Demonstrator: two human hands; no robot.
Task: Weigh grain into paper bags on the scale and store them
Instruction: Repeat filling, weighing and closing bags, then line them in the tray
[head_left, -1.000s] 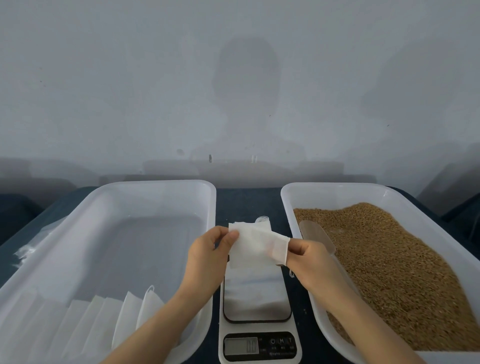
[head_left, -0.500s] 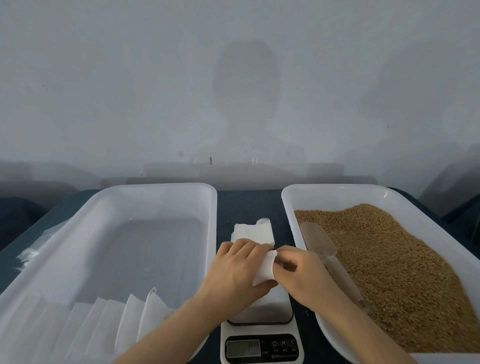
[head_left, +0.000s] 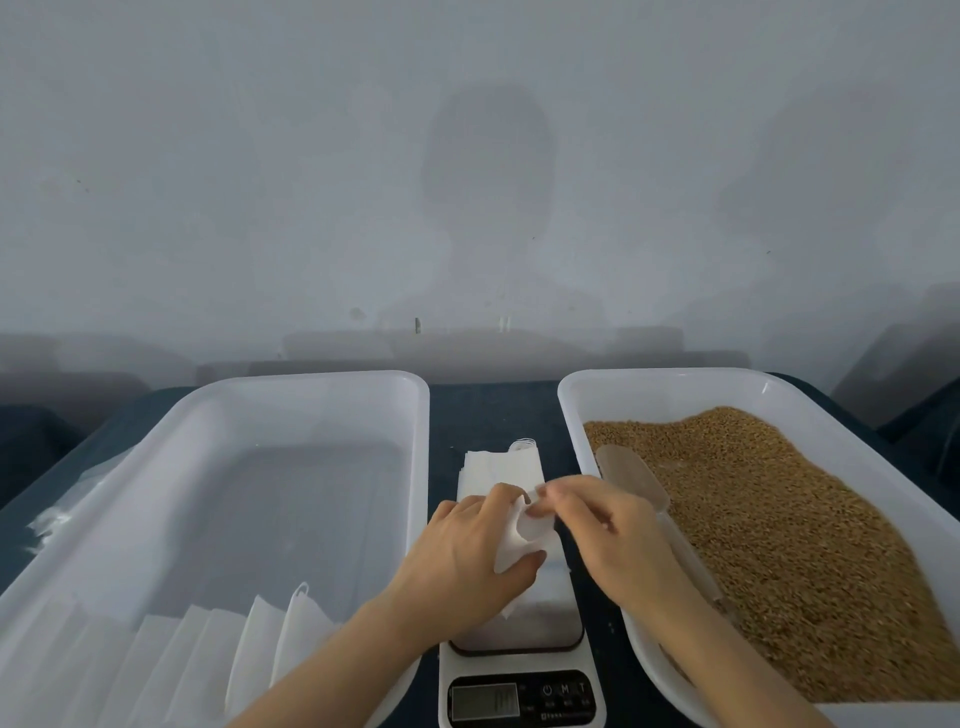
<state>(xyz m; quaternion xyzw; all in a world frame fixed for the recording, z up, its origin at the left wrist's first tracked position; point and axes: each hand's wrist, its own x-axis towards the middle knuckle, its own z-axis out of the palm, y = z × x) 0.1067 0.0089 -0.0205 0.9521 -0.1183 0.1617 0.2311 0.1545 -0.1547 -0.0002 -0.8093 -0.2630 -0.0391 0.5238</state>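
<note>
Head view: left grip (head_left: 467, 551) and right grip (head_left: 608, 535) both pinch a paper bag (head_left: 514, 545) over the scale (head_left: 519, 662).
They hide most of its platform. Beyond them lies a bag stack (head_left: 501, 470). To the right a scoop (head_left: 631, 478) rests in grain (head_left: 779, 519), its handle seemingly behind the wrist. To the left, a tub (head_left: 311, 379) holds bags, cut off below.

Two hands (head_left: 467, 551) on one paper bag (head_left: 524, 540); two tubs (head_left: 423, 441) flank the grip; one scale (head_left: 519, 631) beneath; one scoop (head_left: 631, 478) just right
</note>
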